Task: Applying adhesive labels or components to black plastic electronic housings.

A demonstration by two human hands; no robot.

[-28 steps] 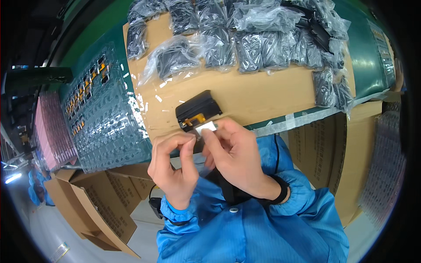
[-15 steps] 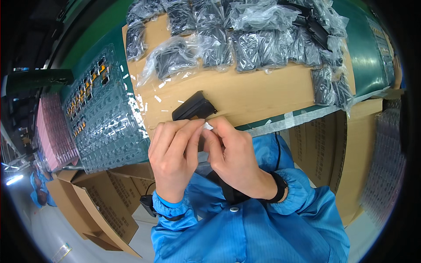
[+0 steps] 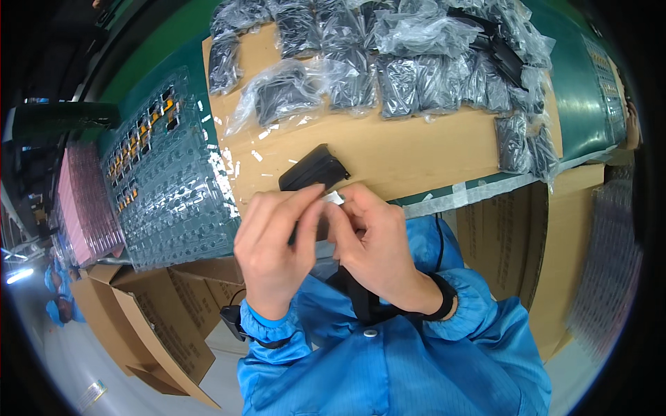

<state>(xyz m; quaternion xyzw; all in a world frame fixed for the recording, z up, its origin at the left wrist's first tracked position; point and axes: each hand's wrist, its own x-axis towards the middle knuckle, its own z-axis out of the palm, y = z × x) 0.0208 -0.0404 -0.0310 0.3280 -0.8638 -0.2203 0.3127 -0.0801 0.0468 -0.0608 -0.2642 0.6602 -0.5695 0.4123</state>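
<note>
A small white piece, like a bit of paper or a label, sits between the fingertips of both hands. My left hand pinches toward its left edge with thumb and forefinger. From the other side my right hand grips it, fingers curled in; whether anything else is in that palm is hidden. Just beyond my fingertips a black plastic casing lies at a slant on the cardboard sheet, touched by neither hand as far as I can see.
Black parts in clear bags line the sheet's far side. White slips lie scattered at its left. Further left are a clear tray with orange-and-black pieces and a stack of pink trays. Open cardboard boxes stand below the table edge.
My fingertips have parted slightly, so more of the white piece shows. The table and everything on it appear shifted a little to the right in the view.
</note>
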